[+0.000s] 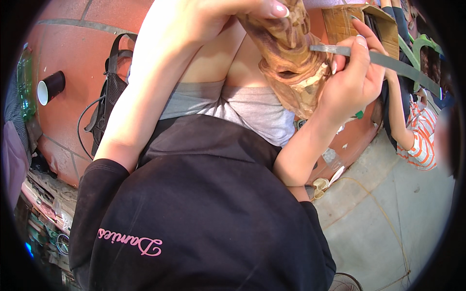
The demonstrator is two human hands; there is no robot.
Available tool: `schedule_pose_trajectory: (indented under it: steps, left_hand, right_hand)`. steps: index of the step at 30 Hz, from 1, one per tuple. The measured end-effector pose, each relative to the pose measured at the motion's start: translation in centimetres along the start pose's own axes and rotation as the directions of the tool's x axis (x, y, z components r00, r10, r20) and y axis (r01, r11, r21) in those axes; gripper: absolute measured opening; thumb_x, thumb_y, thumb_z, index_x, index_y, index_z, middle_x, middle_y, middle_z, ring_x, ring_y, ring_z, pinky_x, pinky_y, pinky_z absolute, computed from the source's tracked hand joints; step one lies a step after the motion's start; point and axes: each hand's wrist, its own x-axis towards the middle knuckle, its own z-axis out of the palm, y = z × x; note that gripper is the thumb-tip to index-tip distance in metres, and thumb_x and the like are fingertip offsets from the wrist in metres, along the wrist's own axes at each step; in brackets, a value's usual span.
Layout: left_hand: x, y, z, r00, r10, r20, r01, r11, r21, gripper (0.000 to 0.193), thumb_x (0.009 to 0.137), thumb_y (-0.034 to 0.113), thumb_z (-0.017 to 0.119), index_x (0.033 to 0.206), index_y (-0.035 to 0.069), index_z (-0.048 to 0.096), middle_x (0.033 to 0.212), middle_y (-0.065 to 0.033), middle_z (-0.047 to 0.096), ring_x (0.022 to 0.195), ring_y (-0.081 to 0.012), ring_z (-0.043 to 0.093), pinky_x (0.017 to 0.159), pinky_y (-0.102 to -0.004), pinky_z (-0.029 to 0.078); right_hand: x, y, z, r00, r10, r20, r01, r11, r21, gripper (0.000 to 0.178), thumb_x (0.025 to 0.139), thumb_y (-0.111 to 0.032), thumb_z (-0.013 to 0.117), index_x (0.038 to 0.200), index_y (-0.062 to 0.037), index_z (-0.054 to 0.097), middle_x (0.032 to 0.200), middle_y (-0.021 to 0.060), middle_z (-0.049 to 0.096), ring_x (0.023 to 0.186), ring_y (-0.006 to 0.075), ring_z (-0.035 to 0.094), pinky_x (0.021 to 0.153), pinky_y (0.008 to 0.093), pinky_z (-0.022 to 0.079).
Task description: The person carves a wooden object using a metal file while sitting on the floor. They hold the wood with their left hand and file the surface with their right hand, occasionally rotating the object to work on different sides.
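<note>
A carved piece of brown, grained wood (284, 53) with wavy ridges and a dark hollow rests over my lap, its lower end pale and rough. My left hand (218, 17) grips its upper part, the thumb pressed on top; the other fingers are mostly hidden or cut off by the frame's upper edge. In my right hand (357, 72) is a long flat grey metal chisel (403, 63), pinched between thumb and fingers, with the index finger raised. The chisel's bright tip meets the ridged surface of the carving. My right wrist lies close beside the carving's lower end.
A cardboard box (340, 24) stands beyond my right hand. Another person in an orange-striped top (418, 138) sits at the right, an arm reaching nearby. At left are a black bag (109, 92), a dark cup (52, 87) on its side and a green plastic bottle (25, 82).
</note>
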Motion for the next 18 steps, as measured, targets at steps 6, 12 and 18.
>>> schedule_pose_trajectory:
  steps: [6, 12, 18]
  left_hand:
    - [0.1, 0.0, 0.0, 1.0, -0.001, 0.0, 0.001, 1.0, -0.001, 0.063, 0.06, 0.014, 0.076, 0.113, -0.008, 0.051, 0.093, -0.0129, 0.063, 0.085, -0.0211, 0.062, 0.08, -0.0318, 0.05]
    - [0.1, 0.0, 0.0, 1.0, 0.002, -0.002, -0.002, 1.0, -0.001, 0.062, 0.06, 0.014, 0.075, 0.113, -0.008, 0.051, 0.093, -0.013, 0.063, 0.085, -0.0212, 0.062, 0.079, -0.0318, 0.05]
    - [0.1, 0.0, -0.1, 1.0, 0.001, -0.009, -0.001, 1.0, -0.002, 0.062, 0.06, 0.014, 0.075, 0.113, -0.008, 0.051, 0.092, -0.013, 0.063, 0.085, -0.0212, 0.063, 0.079, -0.0318, 0.051]
  right_hand:
    - [-0.2, -0.1, -0.7, 0.997, 0.008, 0.079, -0.019, 0.991, 0.135, 0.025, 0.097, -0.012, 0.043, 0.106, 0.0087, 0.053, 0.061, 0.0061, 0.052, 0.048, 0.0068, 0.042, 0.044, 0.0172, 0.032]
    - [-0.7, 0.3, -1.5, 1.0, 0.013, 0.009, -0.015, 0.953, 0.302, 0.026, 0.098, -0.02, 0.051, 0.1, 0.0049, 0.055, 0.064, 0.0103, 0.058, 0.044, 0.0103, 0.046, 0.041, 0.0187, 0.037]
    - [-1.7, 0.1, -1.8, 0.999, -0.042, -0.015, 0.044, 0.984, 0.173, 0.015, 0.088, -0.005, 0.065, 0.095, 0.0039, 0.055, 0.067, 0.0137, 0.062, 0.044, 0.0091, 0.048, 0.04, 0.0174, 0.036]
